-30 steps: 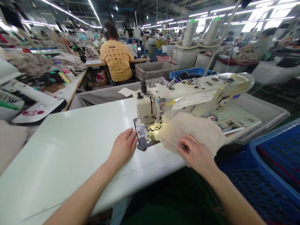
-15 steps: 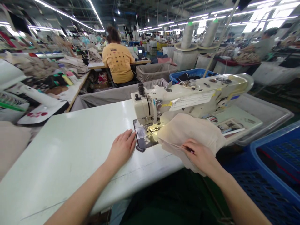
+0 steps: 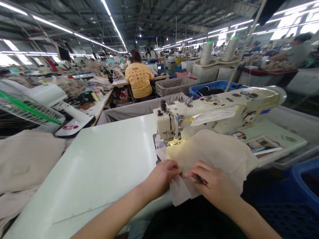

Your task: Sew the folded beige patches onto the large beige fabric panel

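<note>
A thin piece of beige fabric (image 3: 211, 146) lies across the front of the sewing machine (image 3: 199, 108), its lower edge hanging over the table's front edge. With fingers closed, my left hand (image 3: 164, 174) pinches the fabric's left side just in front of the needle area. My right hand (image 3: 211, 182) is closed on the same fabric a little to the right; a small dark object shows in its curled fingers, too hidden to name. The presser foot (image 3: 174, 143) sits just behind the fabric's left edge; whether cloth is under it I cannot tell.
The pale green table (image 3: 112, 159) stretches left of the machine. Beige cloth (image 3: 30, 159) and a white fan (image 3: 50, 99) are at the left. A blue basket (image 3: 304, 176) stands at the right. A person in a yellow shirt (image 3: 139, 79) sits ahead.
My left hand has moved right from the tabletop beside the needle plate and taken hold of the fabric. The fabric has shifted left over the plate; the view has tilted up and turned left.
</note>
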Available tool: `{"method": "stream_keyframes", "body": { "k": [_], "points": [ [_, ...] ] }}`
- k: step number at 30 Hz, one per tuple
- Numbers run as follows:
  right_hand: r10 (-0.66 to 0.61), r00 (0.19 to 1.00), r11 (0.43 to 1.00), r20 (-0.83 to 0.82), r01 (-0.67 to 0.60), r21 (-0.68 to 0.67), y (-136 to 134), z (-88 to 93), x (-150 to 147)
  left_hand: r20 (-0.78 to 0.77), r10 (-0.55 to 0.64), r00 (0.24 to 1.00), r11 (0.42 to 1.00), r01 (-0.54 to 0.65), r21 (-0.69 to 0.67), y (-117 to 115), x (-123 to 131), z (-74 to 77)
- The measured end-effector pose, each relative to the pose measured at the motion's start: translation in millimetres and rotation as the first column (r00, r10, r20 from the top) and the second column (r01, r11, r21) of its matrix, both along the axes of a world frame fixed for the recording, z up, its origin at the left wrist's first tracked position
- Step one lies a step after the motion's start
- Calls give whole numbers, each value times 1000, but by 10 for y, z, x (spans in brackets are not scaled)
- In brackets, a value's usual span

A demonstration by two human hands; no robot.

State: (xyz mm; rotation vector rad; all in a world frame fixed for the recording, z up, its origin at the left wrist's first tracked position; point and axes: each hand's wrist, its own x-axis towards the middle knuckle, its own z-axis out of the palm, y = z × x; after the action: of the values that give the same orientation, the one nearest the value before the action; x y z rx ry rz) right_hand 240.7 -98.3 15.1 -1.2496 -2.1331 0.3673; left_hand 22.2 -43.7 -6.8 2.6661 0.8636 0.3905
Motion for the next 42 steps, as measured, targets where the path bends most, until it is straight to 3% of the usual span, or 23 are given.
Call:
{"method": "stream_keyframes", "body": {
  "k": [4, 8, 11, 14, 16, 18, 20, 21, 23, 25, 30, 37, 42],
  "points": [
    [-28, 998, 998, -60, 25, -55, 37, -116, 194, -51, 29, 998, 1000, -29, 7, -110, -604, 59],
    [187, 982, 972, 27, -181, -150, 41, -206, 177, -124, 95, 988, 992, -104, -71, -214, -1071, 137],
    [309, 949, 937, 70, -291, -193, 58, -231, 33, -15, 212, 977, 963, -212, -165, -237, -1210, 132],
    [329, 944, 922, -14, -324, -213, 170, -256, -134, 127, 312, 941, 909, -257, -329, -228, -1231, 143],
    [263, 951, 918, -162, -299, -260, 301, -300, -239, 158, 393, 906, 847, -290, -445, -214, -1215, 176],
    [23, 954, 915, -299, -140, -378, 437, -367, -331, 165, 491, 855, 775, -343, -532, -196, -1185, 204],
    [-275, 881, 884, -385, 74, -462, 531, -438, -400, 188, 598, 779, 716, -414, -561, -177, -1144, 201],
    [-378, 827, 861, -417, 148, -486, 552, -468, -424, 204, 646, 735, 695, -457, -555, -168, -1122, 186],
    [-466, 748, 839, -473, 203, -505, 542, -510, -451, 226, 714, 662, 660, -531, -531, -155, -1078, 137],
    [-442, 758, 847, -479, 176, -502, 489, -522, -459, 223, 752, 621, 630, -574, -523, -152, -1042, 88],
    [-286, 895, 867, -343, 90, -490, 410, -477, -482, 201, 782, 589, 604, -639, -477, -182, -997, 23],
    [-313, 930, 821, -196, 161, -547, 475, -450, -544, 168, 844, 509, 537, -798, -274, -263, -944, -118],
    [-308, 936, 812, -169, 166, -560, 463, -469, -525, 215, 877, 430, 479, -818, -319, -355, -925, -153]
  ]
}}
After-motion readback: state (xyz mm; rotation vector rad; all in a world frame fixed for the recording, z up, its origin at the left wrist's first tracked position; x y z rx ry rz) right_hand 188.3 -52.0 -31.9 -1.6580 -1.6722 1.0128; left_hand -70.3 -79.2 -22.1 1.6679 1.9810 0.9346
